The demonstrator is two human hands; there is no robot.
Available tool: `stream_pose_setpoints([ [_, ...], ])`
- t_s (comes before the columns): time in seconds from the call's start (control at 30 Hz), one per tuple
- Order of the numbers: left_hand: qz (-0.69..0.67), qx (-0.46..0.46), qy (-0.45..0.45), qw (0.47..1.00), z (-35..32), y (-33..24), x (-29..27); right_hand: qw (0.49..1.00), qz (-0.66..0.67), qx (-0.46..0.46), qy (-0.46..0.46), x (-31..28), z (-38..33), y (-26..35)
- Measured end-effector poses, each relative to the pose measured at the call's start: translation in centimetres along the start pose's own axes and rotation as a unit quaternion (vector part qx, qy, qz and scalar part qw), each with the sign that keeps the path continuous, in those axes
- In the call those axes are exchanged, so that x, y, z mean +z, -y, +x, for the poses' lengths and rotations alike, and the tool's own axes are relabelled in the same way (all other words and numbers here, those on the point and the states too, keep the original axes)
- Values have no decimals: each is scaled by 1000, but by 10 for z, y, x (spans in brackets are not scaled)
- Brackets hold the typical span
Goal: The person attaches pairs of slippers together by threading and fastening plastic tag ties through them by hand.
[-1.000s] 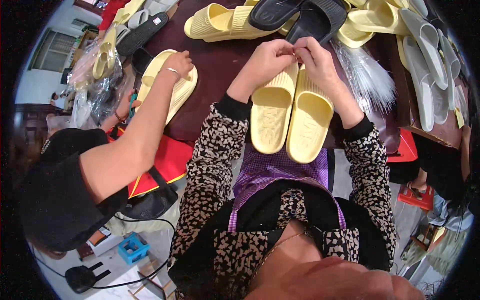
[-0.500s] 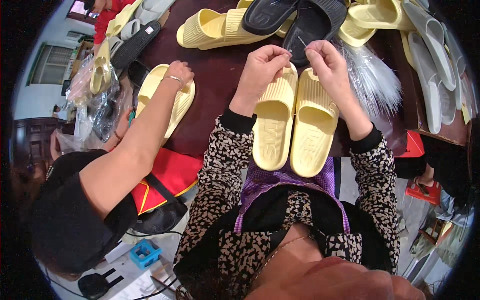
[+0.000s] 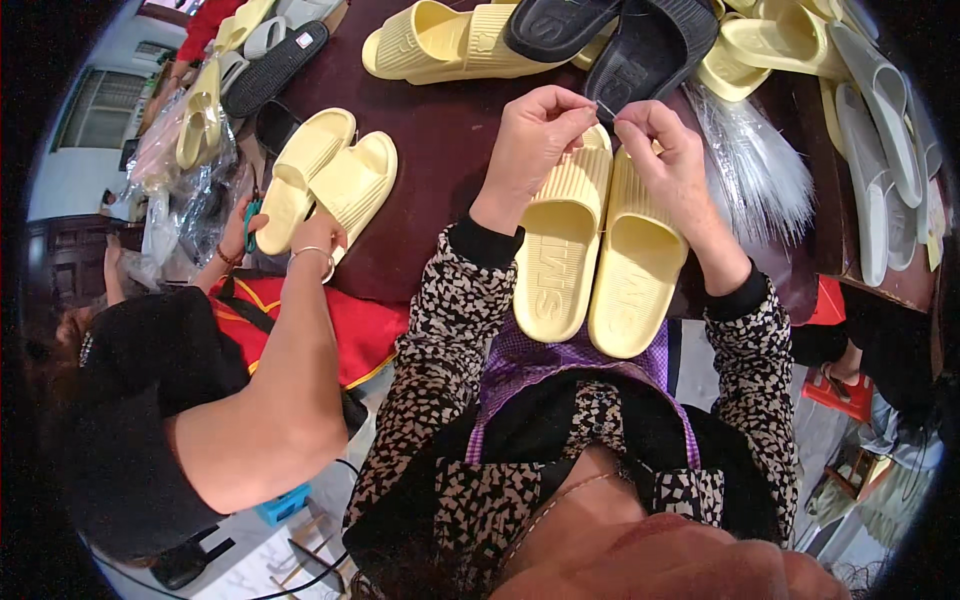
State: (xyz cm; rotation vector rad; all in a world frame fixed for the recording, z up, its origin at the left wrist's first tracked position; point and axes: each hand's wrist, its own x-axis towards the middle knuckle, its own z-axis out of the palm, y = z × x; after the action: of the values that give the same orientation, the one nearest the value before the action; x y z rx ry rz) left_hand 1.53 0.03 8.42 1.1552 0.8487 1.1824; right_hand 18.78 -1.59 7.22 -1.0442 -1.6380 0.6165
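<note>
Side by side at the table's near edge lie a left yellow slide sandal (image 3: 552, 275) and a right yellow slide sandal (image 3: 632, 290), toes pointing away from me. Over their toe ends, my left hand (image 3: 535, 150) and my right hand (image 3: 668, 160) are pinched closed, a short gap apart. A thin clear plastic strand (image 3: 603, 110) runs between the fingertips; its ends are hidden in my fingers. Right of my right hand lies a loose bundle of clear plastic strands (image 3: 755, 165). Just beyond my fingers is a black slide sandal (image 3: 645, 60).
At left, a co-worker's hand (image 3: 320, 238) touches a yellow sandal pair (image 3: 350, 180); their other hand holds a teal-handled tool (image 3: 253, 222). More yellow sandals (image 3: 435, 45) lie at the back. Grey sandals (image 3: 868, 190) line the right edge; crumpled plastic bags (image 3: 165, 220) hang at left.
My hands stay pinched over the toes, with the fingertips slightly closer together. The co-worker's hand has drawn back from the toe end of the left sandals toward their heels.
</note>
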Motion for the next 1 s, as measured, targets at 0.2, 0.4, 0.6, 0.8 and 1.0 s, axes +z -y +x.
stream_pose_setpoints([
  [0.2, 5, 13, -26, 1000, -1, 1, 2, 997, -67, -35, 5, -1, 0, 8],
  [0.4, 50, 37, -42, 997, -1, 0, 5, 993, -103, -52, 20, -3, 0, 7],
  [0.6, 69, 54, -50, 995, -2, 1, 6, 992, -111, -47, 24, -2, 0, 9],
  [0.8, 125, 79, -63, 987, -4, 3, 6, 992, -118, -44, 26, -2, -1, 10],
  [1.0, 228, 193, -91, 950, -5, 10, 8, 994, -102, -23, 19, 2, 0, 11],
])
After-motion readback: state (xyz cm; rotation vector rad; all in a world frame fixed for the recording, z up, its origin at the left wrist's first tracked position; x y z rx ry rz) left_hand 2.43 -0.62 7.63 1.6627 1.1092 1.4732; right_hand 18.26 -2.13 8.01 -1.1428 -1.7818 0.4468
